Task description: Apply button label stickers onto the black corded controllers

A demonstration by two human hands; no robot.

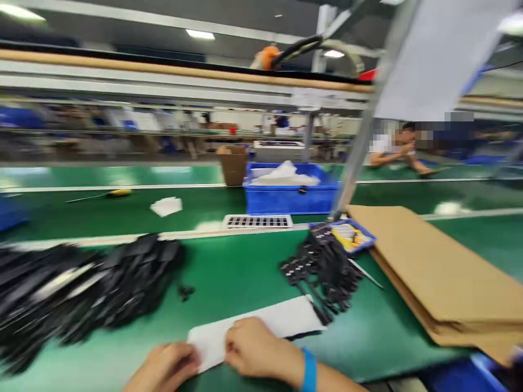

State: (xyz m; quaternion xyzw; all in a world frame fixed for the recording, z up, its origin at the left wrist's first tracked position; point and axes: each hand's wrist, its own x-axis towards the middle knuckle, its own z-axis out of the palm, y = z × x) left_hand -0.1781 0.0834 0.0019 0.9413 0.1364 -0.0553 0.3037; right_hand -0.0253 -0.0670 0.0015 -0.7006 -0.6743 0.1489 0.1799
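Observation:
A long white strip (286, 317), like folded paper or thin foam, lies slantwise on the green work surface near its front edge. My left hand (165, 366) pinches its left end between thumb and fingers. Across the strip's middle lies my right hand (255, 348), fingers curled and closed at its lower edge; the fingertips are partly hidden. A blue band circles my right wrist. From under the strip's lower right edge shows a thin black piece (304, 335). Just beyond the strip's right end is a pile of black cable-like parts (327, 267).
A big heap of black strips (122, 277) covers the left. Stacked cardboard (441, 267) stands at right beside a small blue tray (368, 242). Behind are a blue bin (290, 200), a label sheet (258, 221) and a screwdriver (118, 193). A person (394, 147) sits far right.

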